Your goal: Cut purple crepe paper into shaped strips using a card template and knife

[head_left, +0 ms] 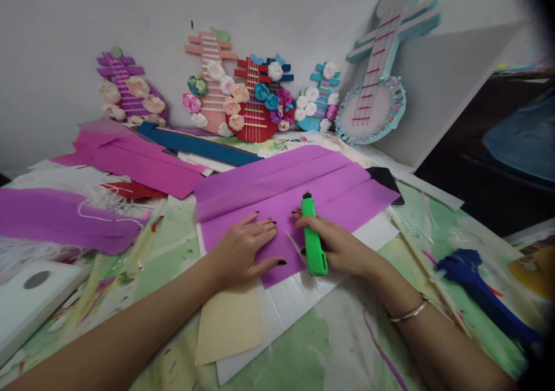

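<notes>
My left hand (251, 243) lies flat on a sheet of purple crepe paper (277, 188), its fingers spread and pointing right. My right hand (338, 240) holds a bright green utility knife (313, 238) over the same sheet, a little right of my left hand. The knife's dark end points away from me, and some of my right fingers are hidden behind its body. A thin pale sliver shows beside the knife. Beneath the crepe paper is a white board (281, 318), with a cream piece of paper (229, 324) by its near left corner.
Magenta paper (139, 159) and another purple piece (65, 217) lie left, near white string. A white box-like object (37, 298) sits at the near left. A blue glue gun (481, 292) lies right, beside a thin stick (429, 269). Several decorated toy instruments (255, 102) lean against the wall.
</notes>
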The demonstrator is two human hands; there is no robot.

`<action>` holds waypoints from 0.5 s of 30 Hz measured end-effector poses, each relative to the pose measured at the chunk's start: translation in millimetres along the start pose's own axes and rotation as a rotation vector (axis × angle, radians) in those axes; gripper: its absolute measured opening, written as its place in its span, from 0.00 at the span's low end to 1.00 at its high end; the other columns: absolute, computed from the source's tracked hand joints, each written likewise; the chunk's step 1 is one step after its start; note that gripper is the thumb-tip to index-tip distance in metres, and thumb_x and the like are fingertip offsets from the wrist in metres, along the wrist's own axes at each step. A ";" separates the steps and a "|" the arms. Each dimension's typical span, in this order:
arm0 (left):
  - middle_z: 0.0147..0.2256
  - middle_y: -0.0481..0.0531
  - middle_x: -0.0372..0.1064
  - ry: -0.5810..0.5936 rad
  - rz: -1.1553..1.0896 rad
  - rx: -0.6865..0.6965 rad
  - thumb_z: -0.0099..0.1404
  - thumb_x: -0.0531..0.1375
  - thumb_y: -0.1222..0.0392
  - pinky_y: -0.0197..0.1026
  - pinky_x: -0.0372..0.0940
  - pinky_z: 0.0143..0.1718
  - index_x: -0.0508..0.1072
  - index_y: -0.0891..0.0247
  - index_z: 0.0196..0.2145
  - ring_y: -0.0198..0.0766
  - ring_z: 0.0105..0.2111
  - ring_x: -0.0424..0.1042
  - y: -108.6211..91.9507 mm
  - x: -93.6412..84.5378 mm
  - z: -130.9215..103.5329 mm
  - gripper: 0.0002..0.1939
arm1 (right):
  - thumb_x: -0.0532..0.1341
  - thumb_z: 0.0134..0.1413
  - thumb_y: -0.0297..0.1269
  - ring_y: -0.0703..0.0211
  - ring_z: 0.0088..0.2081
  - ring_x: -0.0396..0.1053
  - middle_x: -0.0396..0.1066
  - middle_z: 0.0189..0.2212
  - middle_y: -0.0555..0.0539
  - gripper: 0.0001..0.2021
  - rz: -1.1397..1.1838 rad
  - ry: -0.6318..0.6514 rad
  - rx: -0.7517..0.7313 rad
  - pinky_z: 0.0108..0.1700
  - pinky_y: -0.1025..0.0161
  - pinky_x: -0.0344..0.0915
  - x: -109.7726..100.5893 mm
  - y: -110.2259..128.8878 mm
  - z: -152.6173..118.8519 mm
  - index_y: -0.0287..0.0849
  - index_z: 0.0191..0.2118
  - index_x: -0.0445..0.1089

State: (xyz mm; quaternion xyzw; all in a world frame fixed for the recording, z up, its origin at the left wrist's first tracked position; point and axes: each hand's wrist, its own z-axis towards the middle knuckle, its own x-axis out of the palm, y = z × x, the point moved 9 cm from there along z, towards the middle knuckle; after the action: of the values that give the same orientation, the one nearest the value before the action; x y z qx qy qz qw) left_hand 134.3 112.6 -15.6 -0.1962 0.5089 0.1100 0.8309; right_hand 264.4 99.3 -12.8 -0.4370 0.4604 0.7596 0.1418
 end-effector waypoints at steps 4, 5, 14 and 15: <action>0.50 0.64 0.72 0.030 -0.010 -0.053 0.68 0.52 0.45 0.63 0.57 0.59 0.74 0.69 0.50 0.54 0.54 0.69 2.5 1.9 1.6 0.26 | 0.59 0.53 0.28 0.49 0.48 0.65 0.67 0.48 0.42 0.19 -0.029 0.039 0.026 0.47 0.54 0.63 4.5 -5.9 3.1 0.45 0.51 0.61; 0.49 0.63 0.72 0.026 -0.008 -0.059 0.68 0.52 0.46 0.63 0.57 0.59 0.74 0.68 0.49 0.53 0.53 0.69 2.5 1.2 2.0 0.25 | 0.59 0.52 0.27 0.49 0.47 0.66 0.67 0.48 0.42 0.19 -0.032 0.043 0.025 0.47 0.55 0.63 4.6 -7.2 3.4 0.44 0.51 0.61; 0.46 0.61 0.75 -0.028 -0.017 -0.082 0.68 0.53 0.50 0.63 0.58 0.59 0.77 0.66 0.44 0.50 0.50 0.73 5.2 -3.5 3.9 0.20 | 0.59 0.53 0.29 0.49 0.47 0.65 0.67 0.48 0.43 0.19 -0.035 0.059 0.026 0.46 0.55 0.63 3.2 -13.0 2.8 0.45 0.51 0.61; 0.45 0.60 0.75 -0.033 -0.022 -0.087 0.68 0.53 0.50 0.62 0.58 0.59 0.77 0.65 0.43 0.49 0.50 0.73 5.3 -3.9 3.8 0.19 | 0.59 0.54 0.29 0.49 0.48 0.65 0.67 0.48 0.42 0.18 -0.036 0.058 0.022 0.47 0.54 0.62 2.9 -12.9 2.8 0.45 0.51 0.62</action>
State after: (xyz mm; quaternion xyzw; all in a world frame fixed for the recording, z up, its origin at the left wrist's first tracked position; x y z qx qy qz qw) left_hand 133.5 119.0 -11.7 -0.2358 0.4877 0.1260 0.8311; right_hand 269.2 108.0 -22.0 -0.4653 0.4647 0.7388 0.1470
